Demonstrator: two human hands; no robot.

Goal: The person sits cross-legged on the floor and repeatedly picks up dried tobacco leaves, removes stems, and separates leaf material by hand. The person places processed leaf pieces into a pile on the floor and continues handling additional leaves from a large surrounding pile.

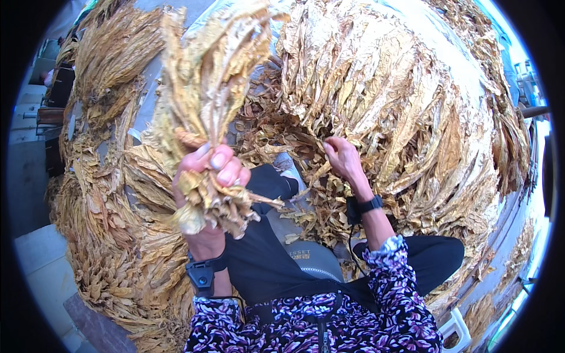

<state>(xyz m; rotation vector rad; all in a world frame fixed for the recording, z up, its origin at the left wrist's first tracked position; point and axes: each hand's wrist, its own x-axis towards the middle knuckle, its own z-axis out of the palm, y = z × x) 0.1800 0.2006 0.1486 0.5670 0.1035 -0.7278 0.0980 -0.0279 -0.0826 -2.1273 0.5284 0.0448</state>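
Note:
My left hand (213,167) is raised and wrapped round a bundle of dried tobacco leaves (215,76). The long yellow-brown leaves fan upward out of the fist, and their crumpled lower ends stick out below it, with one stalk pointing right. My right hand (342,156) is at the near edge of a broad heap of the same dried leaves (376,88). Its fingers are bent together against the leaf edge; whether a leaf is between them is hidden. Loose brown leaf scraps (265,126) lie between the two hands.
More leaf piles (118,53) lie at the far left and down the left side (112,247). My crossed legs (259,253) are around a grey seat or cushion (315,256). A white plastic chair part (456,329) stands at lower right, pale blocks (44,253) at left.

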